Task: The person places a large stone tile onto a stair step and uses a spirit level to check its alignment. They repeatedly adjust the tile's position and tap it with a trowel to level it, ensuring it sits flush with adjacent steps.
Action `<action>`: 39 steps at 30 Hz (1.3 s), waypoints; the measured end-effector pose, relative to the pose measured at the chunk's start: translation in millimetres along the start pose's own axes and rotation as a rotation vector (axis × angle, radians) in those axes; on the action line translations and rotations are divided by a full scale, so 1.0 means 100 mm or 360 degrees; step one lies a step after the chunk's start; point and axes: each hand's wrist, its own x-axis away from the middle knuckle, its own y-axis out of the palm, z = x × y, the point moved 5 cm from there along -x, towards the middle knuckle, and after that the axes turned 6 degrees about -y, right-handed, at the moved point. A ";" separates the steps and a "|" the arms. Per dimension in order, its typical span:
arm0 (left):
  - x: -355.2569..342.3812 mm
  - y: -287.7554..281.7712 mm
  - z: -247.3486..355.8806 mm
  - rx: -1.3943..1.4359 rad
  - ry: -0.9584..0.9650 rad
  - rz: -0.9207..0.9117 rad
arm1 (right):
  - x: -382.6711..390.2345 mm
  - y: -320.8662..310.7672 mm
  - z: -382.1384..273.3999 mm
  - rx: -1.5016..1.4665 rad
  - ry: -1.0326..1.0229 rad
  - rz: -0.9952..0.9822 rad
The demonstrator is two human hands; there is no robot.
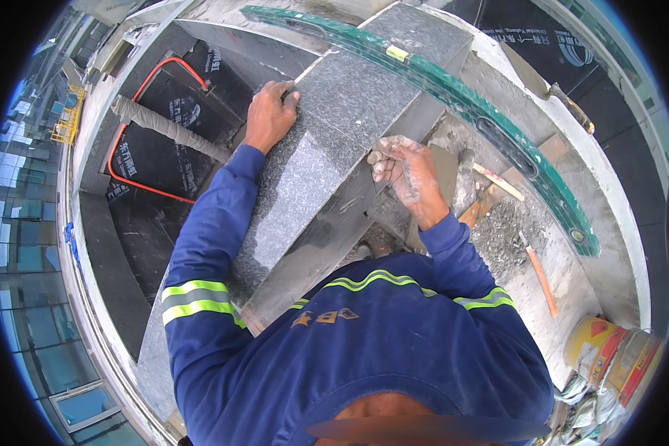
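Speckled grey granite slabs [305,167] form a long ledge that runs from the lower left toward the far side, with a joint crossing it. My left hand [271,119] rests at the ledge's left edge, its thumb on the stone top and its fingers lying along the edge. At the right edge, beside the joint, is my right hand [405,171], whitened with dust. Its fingers are bent together in a pinch, and what they hold, if anything, is too small to make out. Beyond both hands a long green spirit level [453,82] lies across the ledge.
To the right are a hammer [498,182] with a pale handle, an orange-handled tool [540,275] and loose mortar rubble [509,230]. A yellow and red bucket [609,357] stands at lower right. Left, a wrapped pipe [171,134] and a bent orange tube [115,149] cross a dark recess.
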 end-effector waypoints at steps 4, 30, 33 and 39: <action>0.00 0.01 0.01 -0.0033 0.0010 0.0001 | -0.02 -0.03 0.02 -0.0014 -0.0020 -0.0055; 0.06 0.01 0.02 -0.0028 -0.0019 0.0033 | -0.02 0.54 -0.71 0.2972 -0.2280 -0.1778; 0.05 0.04 0.00 -0.0068 -0.0003 0.0060 | -0.01 0.53 -0.69 0.2972 -0.2349 -0.1781; 0.05 0.04 -0.01 -0.0079 0.0012 0.0068 | -0.06 0.40 -0.59 0.2859 -0.2590 -0.1757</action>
